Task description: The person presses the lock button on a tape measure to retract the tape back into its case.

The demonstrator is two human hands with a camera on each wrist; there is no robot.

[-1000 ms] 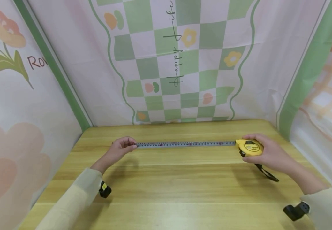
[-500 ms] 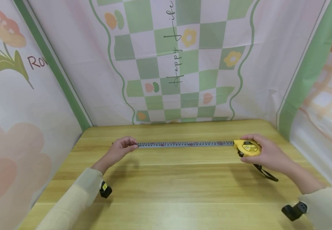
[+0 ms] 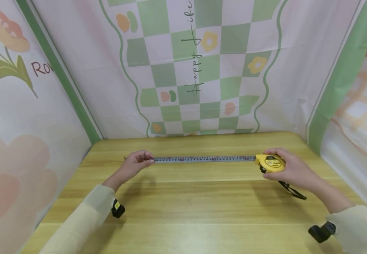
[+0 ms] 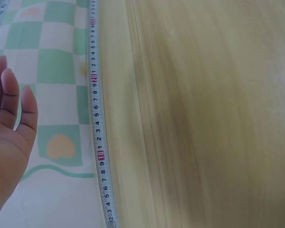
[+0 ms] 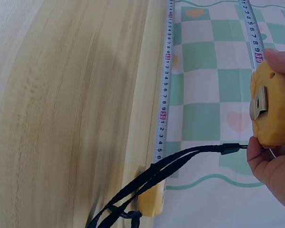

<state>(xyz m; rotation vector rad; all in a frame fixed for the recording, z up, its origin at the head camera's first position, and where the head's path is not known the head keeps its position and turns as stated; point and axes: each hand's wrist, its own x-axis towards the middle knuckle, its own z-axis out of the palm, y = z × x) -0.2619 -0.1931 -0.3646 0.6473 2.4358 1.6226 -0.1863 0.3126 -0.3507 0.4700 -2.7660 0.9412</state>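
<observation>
My right hand (image 3: 293,171) grips the yellow case (image 3: 270,163) of a tape measure, raised above the table. The blade (image 3: 183,160) runs level from it to my left hand (image 3: 136,164), whose thumb and fingers pinch its end. About 32 cm is out in the head view. A second tape measure lies on the table: its extended blade (image 4: 100,137) shows in the left wrist view, and its yellow case (image 5: 152,204) in the right wrist view. From the head, the held tape and right hand hide most of it.
A black wrist strap (image 3: 293,192) hangs from the held case. The wooden table (image 3: 183,204) ends at a green-and-white checked cloth (image 3: 209,88) behind. Cloth walls stand at both sides. Each sleeve cuff carries a small black camera, such as the one by the left wrist (image 3: 118,209).
My right hand has moved a little left with the case, and the free length of held blade is slightly shorter. The left hand has shifted slightly right.
</observation>
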